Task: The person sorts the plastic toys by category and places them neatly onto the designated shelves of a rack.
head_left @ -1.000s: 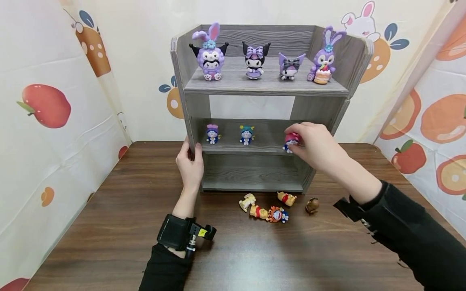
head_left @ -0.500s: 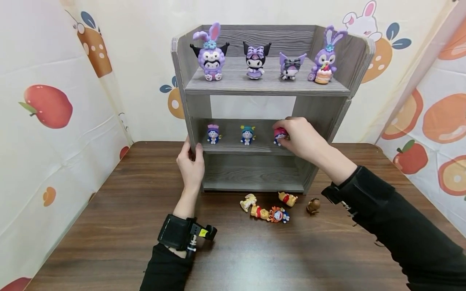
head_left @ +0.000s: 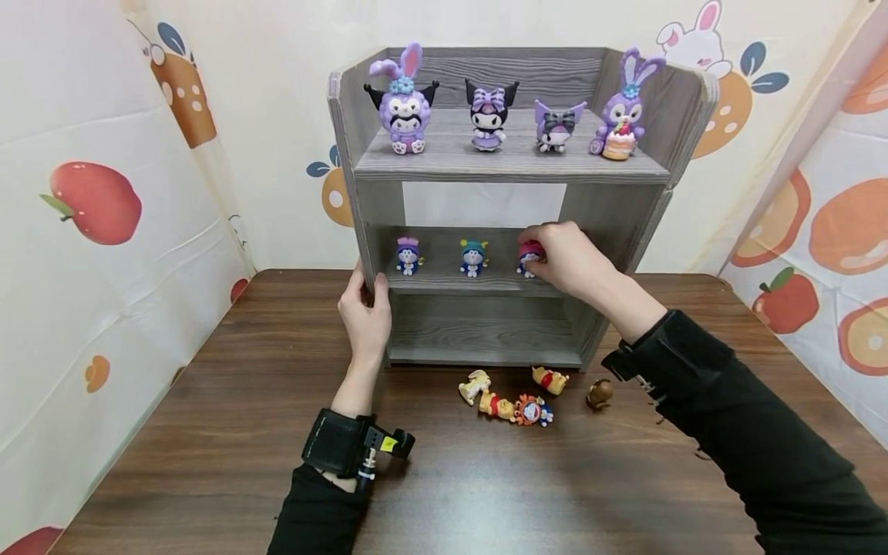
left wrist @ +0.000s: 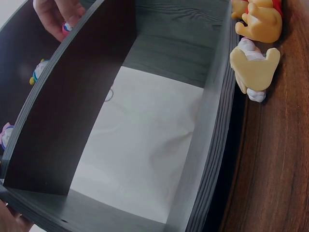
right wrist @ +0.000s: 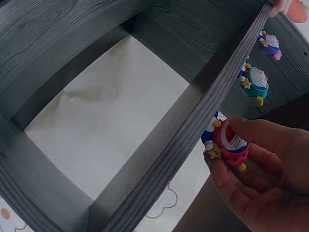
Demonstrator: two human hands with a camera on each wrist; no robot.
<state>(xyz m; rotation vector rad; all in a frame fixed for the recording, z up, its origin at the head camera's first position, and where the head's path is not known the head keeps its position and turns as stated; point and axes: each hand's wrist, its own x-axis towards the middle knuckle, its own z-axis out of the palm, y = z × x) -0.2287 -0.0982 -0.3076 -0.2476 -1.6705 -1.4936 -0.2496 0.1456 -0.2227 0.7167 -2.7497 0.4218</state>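
Note:
My right hand [head_left: 572,260] pinches a small figurine with a red hood [head_left: 530,253] between thumb and fingers, at the right of the middle board of a grey wooden shelf [head_left: 486,330]. In the right wrist view the figurine [right wrist: 231,140] shows its white whiskered face and a gold star, close to the board's front edge. My left hand [head_left: 364,317] grips the shelf's left side panel, thumb on the front; its other fingers are partly hidden behind. Left of the red-hooded one stand a teal-hatted figurine [head_left: 474,258] and a purple-hatted figurine [head_left: 408,257].
On the top board stand several purple figurines, among them a rabbit with a cake [head_left: 620,123]. Several small figures lie on the brown table [head_left: 444,486] before the shelf: a pale yellow one [head_left: 475,387], yellow bears in red [head_left: 550,380], and a brown one [head_left: 600,394].
My right hand has moved left along the middle board with the red-hooded figurine, then only slightly over the last half second. The left hand stays on the side panel.

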